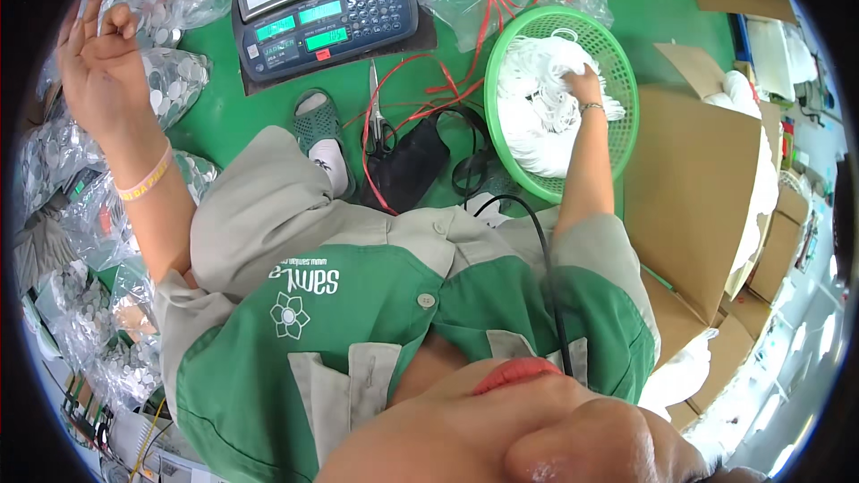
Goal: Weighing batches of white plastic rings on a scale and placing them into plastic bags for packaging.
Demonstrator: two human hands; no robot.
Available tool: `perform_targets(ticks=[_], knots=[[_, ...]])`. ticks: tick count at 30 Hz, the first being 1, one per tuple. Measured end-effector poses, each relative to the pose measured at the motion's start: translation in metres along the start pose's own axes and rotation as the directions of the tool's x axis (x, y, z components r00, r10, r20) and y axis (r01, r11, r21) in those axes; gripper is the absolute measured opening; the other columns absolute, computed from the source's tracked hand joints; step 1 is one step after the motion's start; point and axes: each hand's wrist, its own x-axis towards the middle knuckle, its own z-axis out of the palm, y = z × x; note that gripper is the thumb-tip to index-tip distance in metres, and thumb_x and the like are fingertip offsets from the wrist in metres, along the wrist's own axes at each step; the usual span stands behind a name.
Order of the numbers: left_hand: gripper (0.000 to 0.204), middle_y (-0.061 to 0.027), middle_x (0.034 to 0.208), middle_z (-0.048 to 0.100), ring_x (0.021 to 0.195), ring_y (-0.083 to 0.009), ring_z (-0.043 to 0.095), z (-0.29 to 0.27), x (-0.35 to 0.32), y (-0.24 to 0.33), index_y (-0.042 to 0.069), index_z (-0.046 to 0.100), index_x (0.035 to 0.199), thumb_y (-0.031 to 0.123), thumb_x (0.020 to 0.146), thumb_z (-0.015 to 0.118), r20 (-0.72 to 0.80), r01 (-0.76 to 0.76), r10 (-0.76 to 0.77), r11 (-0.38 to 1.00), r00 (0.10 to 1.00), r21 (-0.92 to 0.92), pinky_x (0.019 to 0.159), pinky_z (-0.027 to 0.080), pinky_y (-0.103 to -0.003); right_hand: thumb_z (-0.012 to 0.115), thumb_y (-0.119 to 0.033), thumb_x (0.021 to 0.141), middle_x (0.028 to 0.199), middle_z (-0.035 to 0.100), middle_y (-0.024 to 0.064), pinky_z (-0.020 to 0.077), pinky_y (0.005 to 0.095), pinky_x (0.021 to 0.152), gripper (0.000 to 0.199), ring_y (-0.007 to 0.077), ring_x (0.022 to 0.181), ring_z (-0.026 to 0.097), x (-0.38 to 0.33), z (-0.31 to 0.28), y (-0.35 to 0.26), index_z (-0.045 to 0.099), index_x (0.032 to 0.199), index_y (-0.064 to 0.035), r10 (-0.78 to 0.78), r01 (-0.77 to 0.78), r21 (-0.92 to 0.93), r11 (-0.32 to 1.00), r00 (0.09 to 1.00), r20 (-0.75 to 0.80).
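My left hand (98, 80) is raised at the far left, above clear bags of round silvery discs (174, 80). Its palm shows, with some fingers stretched up and others bent, and it holds nothing. On the right, my right hand (586, 85) reaches down into a round green plastic basket (494, 116). Its fingers are closed on the white cords (541, 116) heaped inside, with the fingertips partly hidden among the strands.
A dark counting scale (327, 36) stands at the top. Scissors (376, 112), red string (447, 80) and a black pouch (412, 161) lie before me on the green floor. My sandalled foot (322, 134) is beside them. Cardboard boxes (689, 188) flank the basket.
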Motion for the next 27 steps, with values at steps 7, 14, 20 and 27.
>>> perform_targets(ticks=[7,14,20,27], knots=[[0.035,-0.0305,0.125,0.037,0.075,-0.0206,0.044,0.039,-0.012,0.014,-0.006,0.039,0.117,0.012,0.087,0.037,-0.071,0.049,-0.047,0.999,0.996,0.023,0.067,0.037,-0.031,0.055,0.001,0.074,0.082,0.06,0.0087,0.0481,0.0298,0.058,0.029,0.0167,0.071,0.058,-0.028,-0.049,-0.039,0.053,0.102,0.0017,0.181,-0.162,0.263,0.951,0.982,-0.05],[0.024,-0.0169,0.109,0.053,0.074,-0.0142,0.05,0.057,-0.051,-0.003,-0.003,0.043,0.106,0.012,0.089,0.038,0.251,0.163,-0.174,0.985,0.952,0.063,0.066,0.044,-0.029,0.05,-0.003,0.078,0.084,0.059,0.0078,0.0477,0.0269,0.062,0.017,0.016,0.074,0.057,-0.075,-0.043,-0.252,0.052,0.094,0.0025,-0.405,0.41,0.53,0.743,0.905,-0.132],[0.017,-0.0069,0.077,0.061,0.066,-0.0224,0.058,0.094,-0.106,-0.018,0.006,0.06,0.096,0.007,0.079,0.056,0.963,0.009,0.045,0.999,0.266,-0.05,0.059,0.046,-0.032,0.049,-0.003,0.08,0.082,0.058,0.0086,0.0443,0.0287,0.069,0.017,0.0162,0.075,0.055,-0.091,0.02,-0.453,0.053,0.095,0.0011,-0.964,0.97,-0.24,0.028,-0.037,-0.263],[0.013,-0.0061,0.071,0.058,0.064,-0.0211,0.056,0.086,-0.101,-0.024,0.007,0.059,0.091,0.012,0.08,0.055,0.979,-0.049,0.048,0.998,0.198,-0.039,0.056,0.044,-0.032,0.047,-0.004,0.075,0.092,0.059,0.02,0.0433,0.0402,0.079,0.026,0.0376,0.091,0.055,-0.064,0.137,-0.524,0.05,0.101,-0.0027,-0.992,0.979,-0.161,0.124,0.12,-0.034]])
